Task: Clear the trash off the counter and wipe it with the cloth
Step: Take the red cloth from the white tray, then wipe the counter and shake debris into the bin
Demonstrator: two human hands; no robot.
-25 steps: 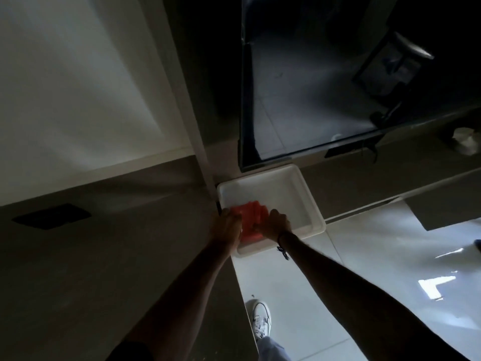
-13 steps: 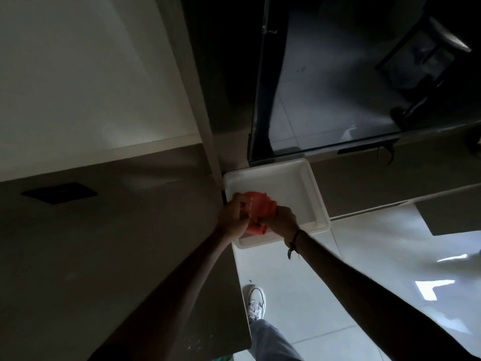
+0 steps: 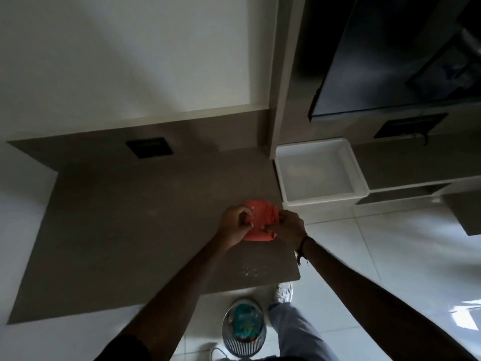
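Crumbs [image 3: 251, 271] lie on the surface [image 3: 130, 230] on the near side of the fingers, close to its edge above the bin [image 3: 244, 329] on the floor. Left hand [image 3: 234, 225] and right hand [image 3: 289, 227] both pinch the bunched red cloth [image 3: 260, 222] between them. A loosely wadded cloth could scatter the crumbs past the bin. Beyond the fingers sits the white tub [image 3: 359, 173].
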